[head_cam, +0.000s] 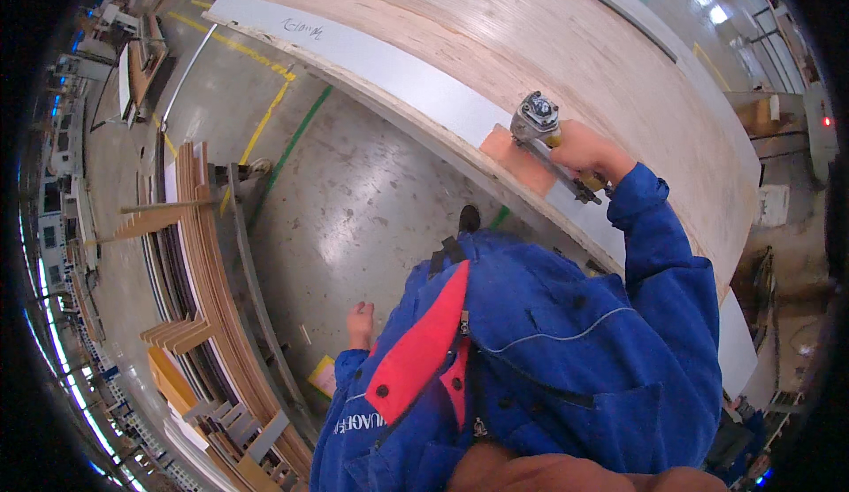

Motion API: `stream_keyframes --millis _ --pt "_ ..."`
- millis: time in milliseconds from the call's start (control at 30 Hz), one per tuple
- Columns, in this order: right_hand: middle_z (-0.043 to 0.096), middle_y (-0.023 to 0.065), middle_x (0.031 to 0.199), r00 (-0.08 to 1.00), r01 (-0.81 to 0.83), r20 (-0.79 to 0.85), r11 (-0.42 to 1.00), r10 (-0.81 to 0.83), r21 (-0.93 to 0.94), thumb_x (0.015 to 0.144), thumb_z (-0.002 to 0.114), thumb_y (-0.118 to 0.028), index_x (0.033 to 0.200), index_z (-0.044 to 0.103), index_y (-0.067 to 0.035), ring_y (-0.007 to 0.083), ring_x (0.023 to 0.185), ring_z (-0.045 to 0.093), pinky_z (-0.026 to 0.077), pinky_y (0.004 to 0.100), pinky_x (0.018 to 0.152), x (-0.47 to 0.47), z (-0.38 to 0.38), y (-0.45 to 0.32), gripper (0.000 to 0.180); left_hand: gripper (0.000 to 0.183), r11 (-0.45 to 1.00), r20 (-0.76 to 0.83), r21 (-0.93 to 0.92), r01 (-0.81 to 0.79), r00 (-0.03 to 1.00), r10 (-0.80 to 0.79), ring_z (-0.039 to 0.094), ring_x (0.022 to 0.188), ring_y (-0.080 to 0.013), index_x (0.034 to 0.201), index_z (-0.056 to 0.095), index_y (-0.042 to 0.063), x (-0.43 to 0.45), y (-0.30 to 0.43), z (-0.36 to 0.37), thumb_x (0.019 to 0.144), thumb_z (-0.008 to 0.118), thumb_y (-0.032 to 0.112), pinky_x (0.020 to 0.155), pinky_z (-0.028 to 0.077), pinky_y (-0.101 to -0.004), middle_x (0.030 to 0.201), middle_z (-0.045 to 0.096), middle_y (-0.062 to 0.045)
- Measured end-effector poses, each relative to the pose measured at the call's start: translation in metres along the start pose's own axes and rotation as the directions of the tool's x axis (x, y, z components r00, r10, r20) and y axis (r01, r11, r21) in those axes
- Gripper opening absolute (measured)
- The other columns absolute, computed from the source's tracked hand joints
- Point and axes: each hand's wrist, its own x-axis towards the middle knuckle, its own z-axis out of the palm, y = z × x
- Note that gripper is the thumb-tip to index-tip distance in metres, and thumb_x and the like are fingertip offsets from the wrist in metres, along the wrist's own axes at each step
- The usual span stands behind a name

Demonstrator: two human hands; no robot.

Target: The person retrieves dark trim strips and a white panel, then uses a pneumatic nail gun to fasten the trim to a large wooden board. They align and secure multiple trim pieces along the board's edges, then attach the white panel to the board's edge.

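My right hand [587, 150] is closed around the handle of a pneumatic nail gun or stapler [536, 117]. The tool lies over the near edge of a large wood-faced panel [457, 34]. Under its nose and magazine is a flat reddish-brown piece [507, 153], resting on a pale strip [391, 70] that runs along the panel edge. Handwriting marks the strip's far end. My left hand [360, 325] hangs low by my side above the concrete floor [331, 180], with nothing visible in it. How far its fingers are curled is unclear.
To the left, boards [205, 246] stand stacked on edge in a rack with a metal rail [255, 279]. Yellow floor tape [265, 117] and a green line [298, 130] cross the floor. More panels on a cart [142, 70] stand farther off. A dark shoe [469, 218] shows below the panel.
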Motion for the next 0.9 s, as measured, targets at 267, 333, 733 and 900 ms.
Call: stream_keyframes --millis 267,333,733,900 --pt "0.066 0.0114 0.066 1.0 -0.023 -0.004 0.999 0.023 -0.029 0.08 0.063 -0.005 0.105 0.071 0.004 0.0198 0.05 0.065 0.05 0.0369 0.045 -0.044 0.002 0.056 0.028 0.057 0.987 0.041 -0.159 0.019 0.999 -0.012 0.071 0.117 -0.0363 0.131 0.071 -0.004 -0.031 -0.073 0.035 0.093 0.074 0.039 0.101 0.054 -0.0421 0.131 0.072 -0.024" --pt "0.066 0.0114 0.066 1.0 0.015 -0.018 1.0 -0.015 0.026 0.079 0.063 -0.004 0.106 0.071 0.004 0.0196 0.049 0.064 0.049 0.0371 0.044 -0.056 0.003 0.073 0.029 0.058 0.99 0.003 -0.143 -0.01 1.0 0.011 0.071 0.118 -0.0358 0.13 0.071 -0.005 -0.055 -0.092 0.049 0.093 0.075 0.04 0.101 0.054 -0.0417 0.132 0.071 -0.025" --pt "0.066 0.0125 0.063 0.997 0.061 -0.05 0.998 -0.06 0.016 0.08 0.067 -0.011 0.084 0.069 0.009 0.022 0.051 0.066 0.049 0.0403 0.045 -0.121 0.007 0.175 0.02 0.058 0.997 0.102 0.072 0.013 0.995 -0.02 0.072 0.114 -0.0365 0.132 0.07 -0.001 -0.221 -0.227 0.115 0.094 0.075 0.043 0.096 0.056 -0.0434 0.123 0.074 -0.025" --pt "0.067 0.0139 0.064 0.997 0.046 -0.065 0.999 -0.047 -0.021 0.08 0.066 -0.014 0.082 0.07 0.007 0.0228 0.052 0.066 0.051 0.0406 0.047 -0.148 0.008 0.214 0.021 0.055 1.0 0.069 0.013 -0.006 0.998 0.005 0.073 0.101 -0.0315 0.132 0.069 -0.004 -0.243 -0.224 0.113 0.095 0.075 0.037 0.087 0.057 -0.0425 0.112 0.076 -0.022"
